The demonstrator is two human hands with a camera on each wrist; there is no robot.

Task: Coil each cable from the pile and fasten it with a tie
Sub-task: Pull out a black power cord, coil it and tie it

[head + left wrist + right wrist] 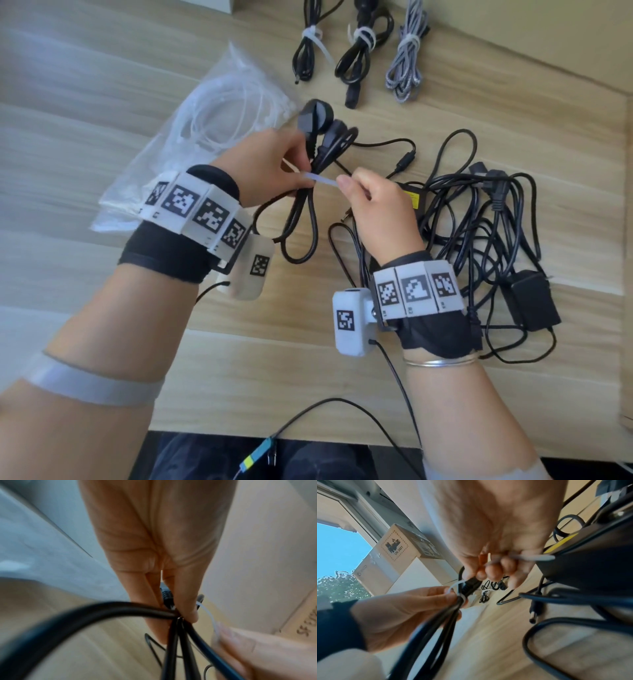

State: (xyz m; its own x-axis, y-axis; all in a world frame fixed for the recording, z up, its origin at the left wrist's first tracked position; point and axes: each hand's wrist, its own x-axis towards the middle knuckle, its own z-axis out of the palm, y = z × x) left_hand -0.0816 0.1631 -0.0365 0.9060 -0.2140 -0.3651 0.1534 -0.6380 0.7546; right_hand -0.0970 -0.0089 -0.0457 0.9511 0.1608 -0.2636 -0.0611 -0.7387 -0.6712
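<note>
A coiled black power cable [303, 219] hangs above the table, its two plugs [318, 116] sticking up. My left hand [274, 164] grips the bundle at its waist [173, 615]. A white zip tie [322, 180] is wrapped round that waist. My right hand [373, 202] pinches the tie's free tail [532, 557], stretched to the right of the bundle. In the right wrist view the tie's loop [461, 597] sits around the strands by my left fingers [436, 595]. The pile of loose black cables [479, 219] with adapters lies on the right of the table.
Three tied cable bundles lie at the far edge: two black [308, 51] [359, 58] and one grey braided [406, 61]. A clear bag of white zip ties [205, 123] lies at the left. A black adapter [531, 305] sits at the right. Boxes [393, 553] stand behind.
</note>
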